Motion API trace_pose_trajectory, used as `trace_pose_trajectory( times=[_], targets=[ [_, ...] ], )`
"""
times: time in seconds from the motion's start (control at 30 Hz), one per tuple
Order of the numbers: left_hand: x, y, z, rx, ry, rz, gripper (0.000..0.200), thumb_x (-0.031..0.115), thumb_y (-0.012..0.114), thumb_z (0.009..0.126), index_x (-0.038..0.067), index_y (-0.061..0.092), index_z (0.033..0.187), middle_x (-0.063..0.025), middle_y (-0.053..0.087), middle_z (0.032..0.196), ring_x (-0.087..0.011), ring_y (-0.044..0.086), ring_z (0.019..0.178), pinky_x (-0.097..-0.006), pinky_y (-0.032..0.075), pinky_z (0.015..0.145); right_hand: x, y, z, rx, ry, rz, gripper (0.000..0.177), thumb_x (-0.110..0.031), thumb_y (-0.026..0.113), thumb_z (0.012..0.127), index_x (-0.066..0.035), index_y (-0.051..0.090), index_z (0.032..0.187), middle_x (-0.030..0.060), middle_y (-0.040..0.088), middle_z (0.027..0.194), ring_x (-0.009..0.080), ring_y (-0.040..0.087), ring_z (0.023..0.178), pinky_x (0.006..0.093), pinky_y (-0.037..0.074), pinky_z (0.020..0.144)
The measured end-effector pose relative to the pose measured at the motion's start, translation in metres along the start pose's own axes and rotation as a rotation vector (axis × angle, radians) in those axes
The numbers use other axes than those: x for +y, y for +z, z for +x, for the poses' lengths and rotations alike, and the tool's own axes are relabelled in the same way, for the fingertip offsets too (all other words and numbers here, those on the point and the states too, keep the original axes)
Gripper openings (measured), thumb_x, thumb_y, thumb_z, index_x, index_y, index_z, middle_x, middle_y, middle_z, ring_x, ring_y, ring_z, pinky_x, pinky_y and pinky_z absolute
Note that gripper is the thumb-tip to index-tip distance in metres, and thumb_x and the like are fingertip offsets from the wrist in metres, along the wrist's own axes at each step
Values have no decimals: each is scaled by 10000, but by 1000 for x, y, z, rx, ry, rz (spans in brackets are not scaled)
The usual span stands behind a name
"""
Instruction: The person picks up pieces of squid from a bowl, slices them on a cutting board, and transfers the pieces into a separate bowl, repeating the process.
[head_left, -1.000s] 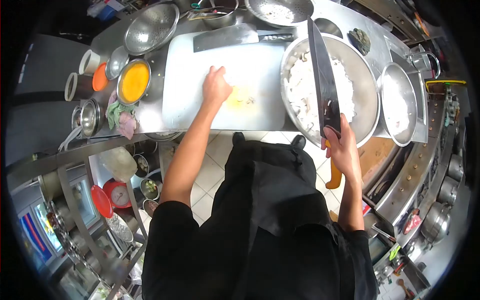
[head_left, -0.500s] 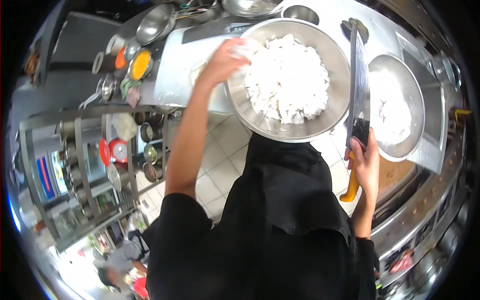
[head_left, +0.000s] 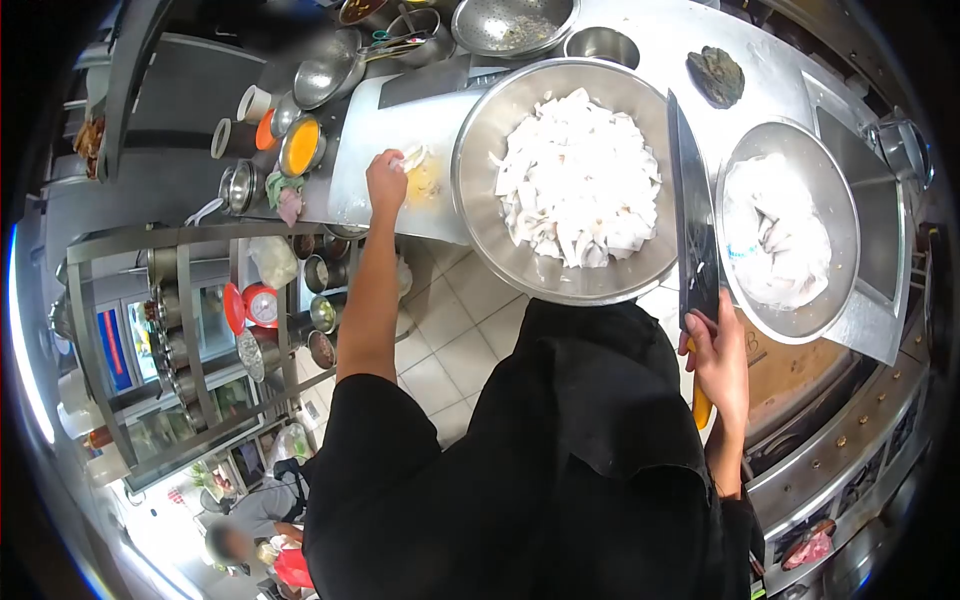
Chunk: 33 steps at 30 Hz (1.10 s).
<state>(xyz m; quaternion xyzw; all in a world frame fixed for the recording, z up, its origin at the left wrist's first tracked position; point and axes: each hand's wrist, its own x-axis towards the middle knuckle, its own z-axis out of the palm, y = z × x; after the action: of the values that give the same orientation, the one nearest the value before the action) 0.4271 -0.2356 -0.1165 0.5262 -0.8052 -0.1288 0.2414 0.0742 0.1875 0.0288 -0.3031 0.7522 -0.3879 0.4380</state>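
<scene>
My right hand point(head_left: 718, 365) grips the yellow handle of a large kitchen knife point(head_left: 693, 200), its broad blade pointing away beside the bowl's right rim. My left hand point(head_left: 387, 182) is over the white cutting board point(head_left: 352, 130), fingers closed on a small white piece point(head_left: 412, 157), possibly squid. Yellowish wet residue point(head_left: 425, 183) lies next to that piece. Between my hands, a big steel bowl point(head_left: 478, 205) holds a heap of white cut pieces point(head_left: 580, 180). To the right, a second steel bowl point(head_left: 800, 328) contains larger white pieces point(head_left: 775, 230), partly under clear plastic.
Behind the big bowl are a metal strainer bowl point(head_left: 480, 42) and a small steel pot point(head_left: 610, 45). A dark crumpled cloth or pad point(head_left: 716, 77) lies at back right. A bowl of orange liquid point(head_left: 301, 147) stands left of the board. Another person point(head_left: 250, 510) is at lower left.
My left hand has moved from the big bowl's left rim down-left onto the cutting board, where it touches a white piece. The knife stays in my right hand. The view has shifted slightly.
</scene>
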Motion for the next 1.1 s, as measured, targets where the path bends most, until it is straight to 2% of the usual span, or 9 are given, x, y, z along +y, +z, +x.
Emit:
trace_pose_trajectory(
  times=[0.13, 0.23, 0.27, 0.33, 0.43, 0.63, 0.73, 0.9, 1.1],
  targets=[
    [25, 24, 10, -56, -22, 215, 231, 66, 653, 702, 80, 625, 932, -178, 592, 866, -371, 582, 829, -446, 471, 759, 7, 6, 9, 15, 63, 6, 466, -65, 509, 897, 104, 357, 1304, 126, 562, 626, 212, 532, 554, 332, 442, 560],
    [15, 38, 20, -40, 8, 280, 185, 43, 616, 676, 40, 630, 860, -190, 597, 850, -381, 572, 843, -461, 466, 758, 10, 9, 11, -13, -47, -152, 469, -29, 510, 915, 66, 328, 1337, 38, 504, 554, 102, 466, 468, 263, 437, 476],
    [-22, 54, 29, -48, 20, 204, 157, 28, 605, 659, 11, 631, 812, -189, 613, 813, -350, 593, 787, -428, 475, 719, 3, 7, 10, -20, -8, -119, 172, -84, 545, 882, 35, 501, 999, 176, 588, 663, 316, 567, 598, 421, 436, 583],
    [-48, 50, 40, -79, -13, -150, 175, 48, 633, 683, -18, 646, 845, -130, 646, 744, -246, 603, 697, -364, 476, 680, 7, 11, 8, 57, -159, -103, 179, -98, 552, 884, 19, 460, 983, 221, 586, 668, 427, 578, 661, 484, 425, 598],
    [29, -12, 51, -66, -208, -314, 189, 9, 593, 720, -2, 633, 905, -85, 626, 713, -128, 565, 515, -238, 429, 435, 13, 7, 4, 21, -166, -117, 250, -93, 556, 874, 9, 408, 1047, 251, 567, 662, 463, 558, 690, 527, 409, 616],
    [197, -80, 60, -580, -53, -244, 362, -89, 510, 745, -20, 602, 1088, -100, 648, 765, -137, 599, 559, -248, 498, 514, 37, 5, -2, 15, -190, -114, 215, -92, 541, 879, 6, 419, 1026, 235, 577, 633, 450, 581, 678, 530, 427, 601],
    [280, -71, 35, -740, 316, 210, 422, -18, 589, 807, -12, 545, 1227, -117, 590, 1189, -157, 625, 856, -272, 518, 764, 42, -8, -7, -10, -172, -121, 210, -101, 538, 885, 14, 428, 1022, 237, 582, 631, 445, 588, 670, 529, 433, 603],
    [467, -9, -7, -879, 528, -381, 258, 123, 621, 853, -17, 650, 1067, -91, 661, 1073, -172, 621, 951, -275, 461, 877, 67, -12, -7, -49, -208, -195, 319, -11, 583, 739, 27, 438, 1020, 235, 594, 631, 420, 608, 648, 506, 460, 573],
    [510, 218, -66, -1101, 890, 431, 295, 177, 644, 628, -37, 683, 827, -244, 666, 878, -358, 665, 875, -403, 536, 768, 66, -11, -17, -72, -261, -345, 398, -14, 630, 685, 32, 442, 1033, 230, 618, 648, 400, 639, 670, 475, 516, 622]
  ],
)
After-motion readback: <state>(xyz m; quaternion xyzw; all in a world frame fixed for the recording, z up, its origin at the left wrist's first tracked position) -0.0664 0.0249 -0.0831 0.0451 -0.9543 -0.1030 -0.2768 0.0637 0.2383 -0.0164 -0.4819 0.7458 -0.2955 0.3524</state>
